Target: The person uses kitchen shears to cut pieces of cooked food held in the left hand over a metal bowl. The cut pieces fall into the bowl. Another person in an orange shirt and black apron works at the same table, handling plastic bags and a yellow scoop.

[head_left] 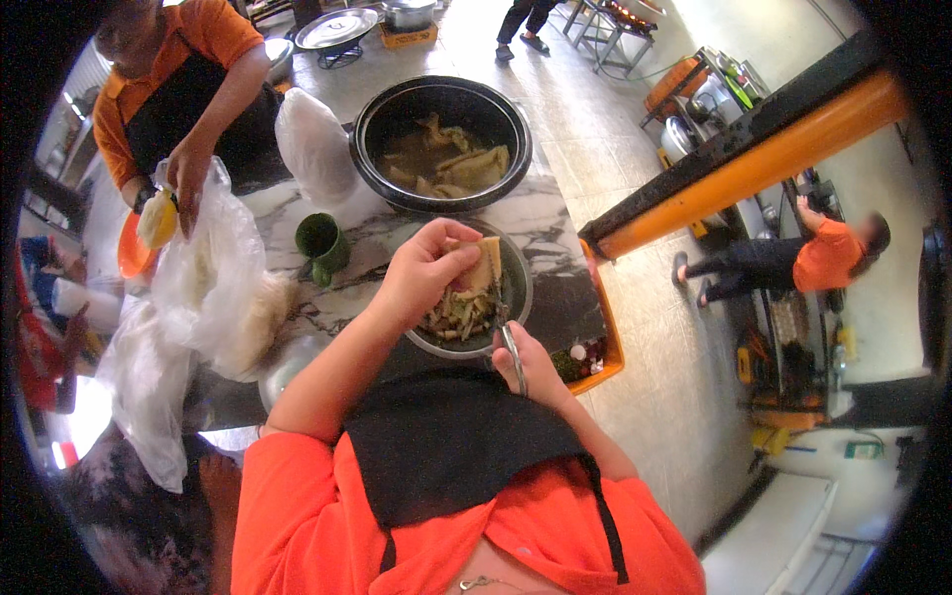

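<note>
My left hand (430,270) pinches a pale tan, flat piece of food (487,262), its exact kind unclear, above a round metal bowl (526,273). In my right hand (535,369) is a pair of metal scissors (512,355), with the blades pointing up beside the pale piece. Small cut strips (458,316) lie in the bowl under my hands. Just beyond it stands a large black pot (364,149) holding brownish liquid and bigger pale pieces (474,171).
A green mug (322,244) stands on the marbled table (552,223), left of the bowl. Clear plastic bags (203,288) cover the left side. Across there, a co-worker (203,89) holds a yellowish item (158,220). An orange-and-black post (734,164) rises at the right corner. Another person (823,253) stands farther right.
</note>
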